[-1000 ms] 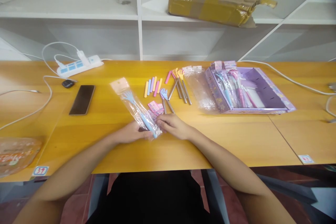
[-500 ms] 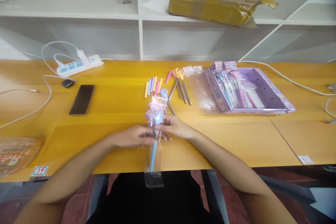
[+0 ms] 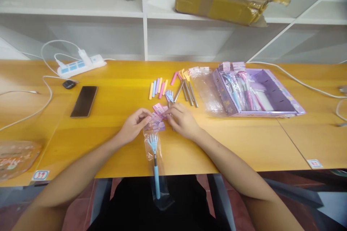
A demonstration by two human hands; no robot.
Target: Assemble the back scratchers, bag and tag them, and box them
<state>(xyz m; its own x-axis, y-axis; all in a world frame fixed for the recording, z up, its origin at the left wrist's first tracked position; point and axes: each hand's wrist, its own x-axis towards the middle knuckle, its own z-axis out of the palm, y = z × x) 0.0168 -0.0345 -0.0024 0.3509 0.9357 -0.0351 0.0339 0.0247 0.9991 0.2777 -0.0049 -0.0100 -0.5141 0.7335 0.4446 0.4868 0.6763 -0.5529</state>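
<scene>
A light-blue back scratcher [image 3: 156, 177] lies in a clear plastic bag [image 3: 162, 193] that hangs over the table's front edge toward my lap. My left hand [image 3: 135, 125] is closed, thumb and fingertips pinching the bag's upper end. Several small pink and purple printed cards [image 3: 158, 126] lie between my hands. My right hand [image 3: 182, 122] has its fingers pinched at the edge of a pink card there. Just beyond it is a blue-purple scratcher head [image 3: 169, 95] on a metal rod, partly hidden by the hand.
Coloured handle sleeves [image 3: 157, 86] and metal-rod scratchers with orange-yellow heads [image 3: 187, 75] lie farther back. Empty clear bags [image 3: 210, 95] adjoin a purple box [image 3: 284, 112] with packed scratchers. A phone [image 3: 84, 101] and power strip [image 3: 82, 65] are left; a taped carton [image 3: 219, 0] sits on the shelf.
The bagged scratcher has moved down toward my lap. My left hand has risen to the bag's upper end, and my right hand has moved up to the printed cards.
</scene>
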